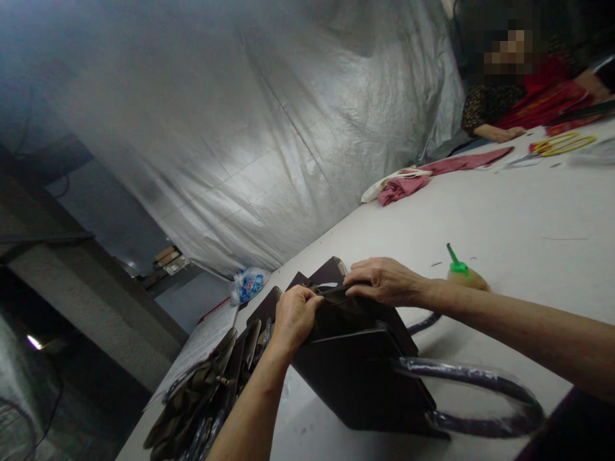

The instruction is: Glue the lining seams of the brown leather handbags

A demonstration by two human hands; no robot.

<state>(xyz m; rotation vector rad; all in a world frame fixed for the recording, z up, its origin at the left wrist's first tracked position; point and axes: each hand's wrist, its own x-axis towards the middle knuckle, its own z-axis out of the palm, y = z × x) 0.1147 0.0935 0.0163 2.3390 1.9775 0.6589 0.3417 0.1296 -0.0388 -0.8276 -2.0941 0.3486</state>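
A dark handbag (355, 378) lies tilted on the white table in front of me, its stiff flat panel facing me. Its handle (485, 422), wrapped in clear plastic, loops out to the right. My left hand (294, 314) pinches the dark cloth at the bag's opening, thumb pressed against the fingers. On the opening's right side, my right hand (377, 280) grips the edge with bent fingers. A small white strip (328, 285) shows between the hands. The bag's inside is mostly hidden.
More dark bags (206, 390) are heaped at the left. A printed sheet (196, 346) and a blue-white plastic bag (250, 283) lie beyond. A green-topped container (464, 274), pink cloth (406, 187) and yellow-handled scissors (560, 145) are right. A person (500, 109) sits at the far side.
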